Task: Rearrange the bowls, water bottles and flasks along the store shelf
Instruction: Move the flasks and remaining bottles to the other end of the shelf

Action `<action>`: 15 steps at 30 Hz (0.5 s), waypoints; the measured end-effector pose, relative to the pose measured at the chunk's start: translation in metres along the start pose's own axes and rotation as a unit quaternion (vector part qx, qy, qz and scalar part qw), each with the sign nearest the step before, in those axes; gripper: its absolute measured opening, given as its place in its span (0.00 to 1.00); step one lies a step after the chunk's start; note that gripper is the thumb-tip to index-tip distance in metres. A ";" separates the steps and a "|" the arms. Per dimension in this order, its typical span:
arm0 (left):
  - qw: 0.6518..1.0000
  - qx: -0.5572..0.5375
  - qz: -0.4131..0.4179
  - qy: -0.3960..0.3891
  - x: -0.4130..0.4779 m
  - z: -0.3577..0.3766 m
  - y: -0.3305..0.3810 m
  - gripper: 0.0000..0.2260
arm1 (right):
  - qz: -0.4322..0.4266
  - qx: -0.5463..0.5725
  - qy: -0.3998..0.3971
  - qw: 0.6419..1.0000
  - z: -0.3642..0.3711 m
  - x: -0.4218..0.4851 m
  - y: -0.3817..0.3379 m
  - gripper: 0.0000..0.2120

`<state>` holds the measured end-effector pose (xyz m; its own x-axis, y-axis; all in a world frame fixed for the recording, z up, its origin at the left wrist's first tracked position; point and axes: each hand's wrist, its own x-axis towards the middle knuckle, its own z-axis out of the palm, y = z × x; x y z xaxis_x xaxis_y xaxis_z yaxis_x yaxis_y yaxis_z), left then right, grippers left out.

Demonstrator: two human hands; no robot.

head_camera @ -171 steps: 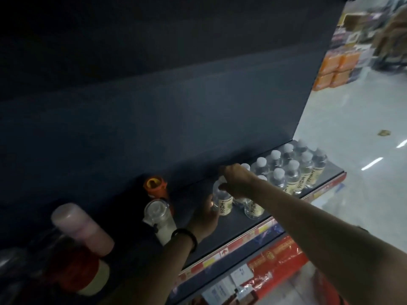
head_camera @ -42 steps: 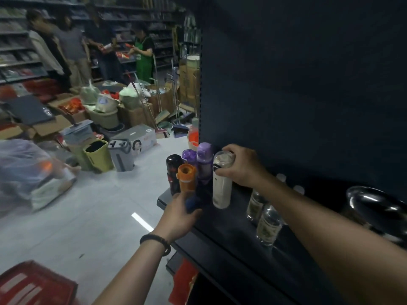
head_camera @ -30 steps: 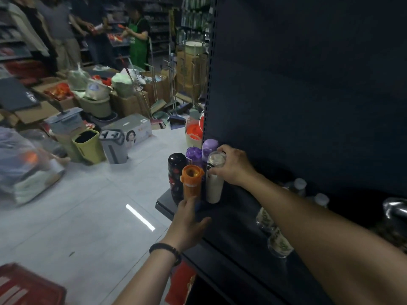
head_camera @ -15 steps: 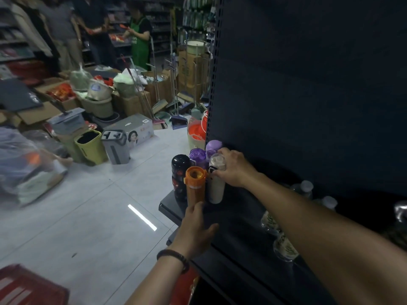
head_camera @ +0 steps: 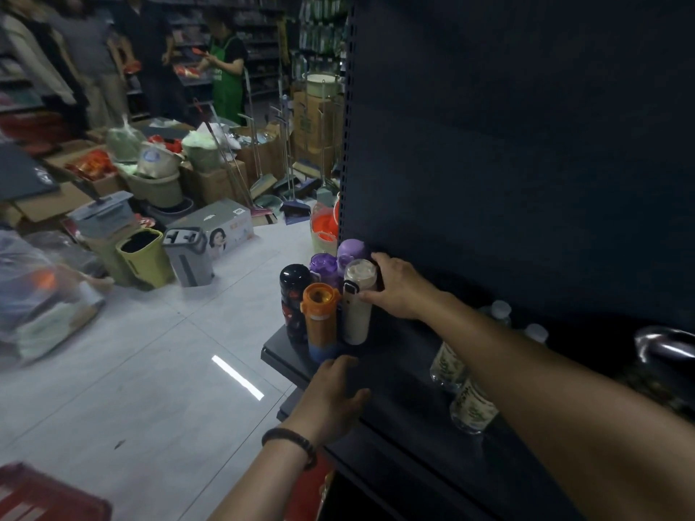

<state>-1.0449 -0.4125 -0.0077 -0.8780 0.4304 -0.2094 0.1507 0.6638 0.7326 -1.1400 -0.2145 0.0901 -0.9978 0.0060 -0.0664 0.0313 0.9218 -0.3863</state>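
**A:** How far along is the shelf?

**B:** About halfway, I judge. Nearest, 2 water bottles stand loose mid-shelf, and 2 more bottle caps show behind them, in no tidy row. At the far right edge of the view a steel bowl sits alone. These look like what is left. Farther off, at the left end of the shelf, 5 flasks stand upright and packed close. The orange flask is in front with the white flask just beside it. The black flask is on the outer edge and 2 purple flasks stand at the back. That group looks nearly settled.

**A:** And the hands?

**B:** The left hand lies low at the shelf's front edge, just before the orange flask's base. Its fingers are loose and grasp nothing. Whether its fingertips touch the flask, I cannot tell. Farther in, the right hand grasps the white flask near its lid, thumb in front and fingers behind. Its forearm reaches across above the water bottles.
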 end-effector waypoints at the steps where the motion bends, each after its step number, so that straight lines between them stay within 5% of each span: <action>1: 1.000 0.007 0.009 -0.006 -0.001 0.000 0.004 0.24 | 0.002 -0.006 0.003 1.000 -0.006 -0.010 0.001 0.39; 7: 0.994 0.037 0.083 -0.063 -0.019 0.011 0.064 0.08 | 0.010 0.021 0.071 0.997 -0.041 -0.116 0.027 0.28; 11: 0.980 0.066 0.152 -0.106 -0.034 0.043 0.135 0.16 | 0.057 0.016 0.099 0.993 -0.062 -0.211 0.058 0.26; 15: 0.940 0.156 0.266 -0.144 -0.049 0.085 0.207 0.10 | 0.141 -0.015 0.124 0.982 -0.078 -0.304 0.102 0.23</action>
<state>-0.9321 -0.2449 0.0991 -0.4887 0.8698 -0.0671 0.6986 0.4363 0.5671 -0.8385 -0.0920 0.1422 -0.9332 0.3541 0.0611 0.3106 0.8805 -0.3581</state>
